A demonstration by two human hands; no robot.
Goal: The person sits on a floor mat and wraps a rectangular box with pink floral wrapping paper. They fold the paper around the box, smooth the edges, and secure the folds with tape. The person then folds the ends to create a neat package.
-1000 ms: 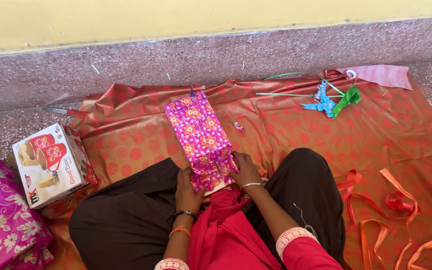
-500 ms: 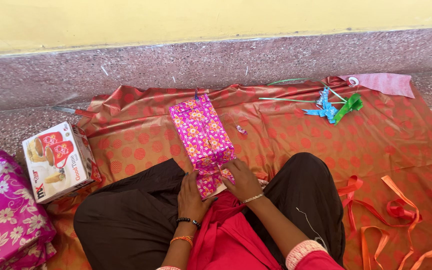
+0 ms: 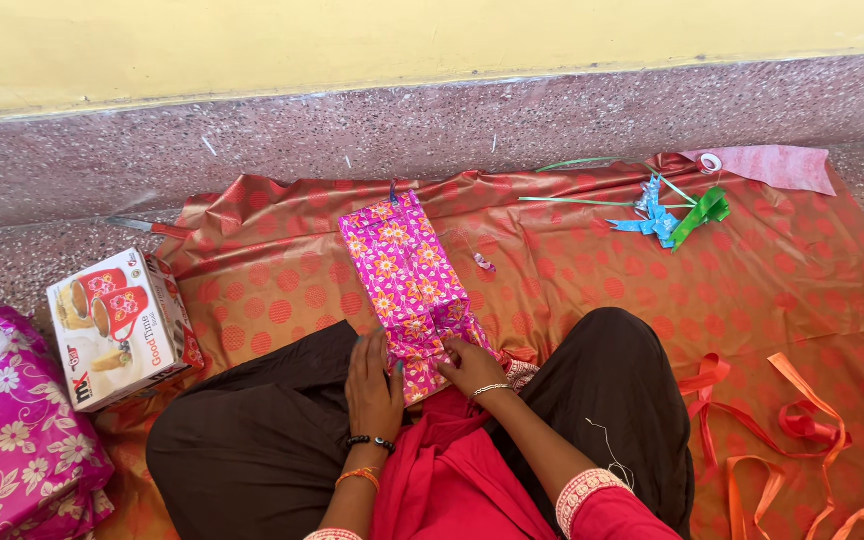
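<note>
A long box wrapped in pink floral paper (image 3: 402, 270) lies on the orange dotted sheet (image 3: 592, 270), its near end over my lap. My left hand (image 3: 374, 385) lies flat against the left side of that near end. My right hand (image 3: 472, 365) presses the folded paper flap at the near end from the right, fingers bent on it. Both hands touch the wrapped box.
A white carton with pictured red mugs (image 3: 122, 328) stands at the left, beside a pink floral bundle (image 3: 17, 450). Blue and green ribbon bows (image 3: 677, 212) lie at the far right. Orange ribbon strips (image 3: 782, 430) curl at my right. Scissors (image 3: 142, 226) rest by the sheet's left edge.
My right hand has slid nearer and lower along the box's end, pressing the flap down. The left hand has shifted slightly up against the box's side. The view moved a little.
</note>
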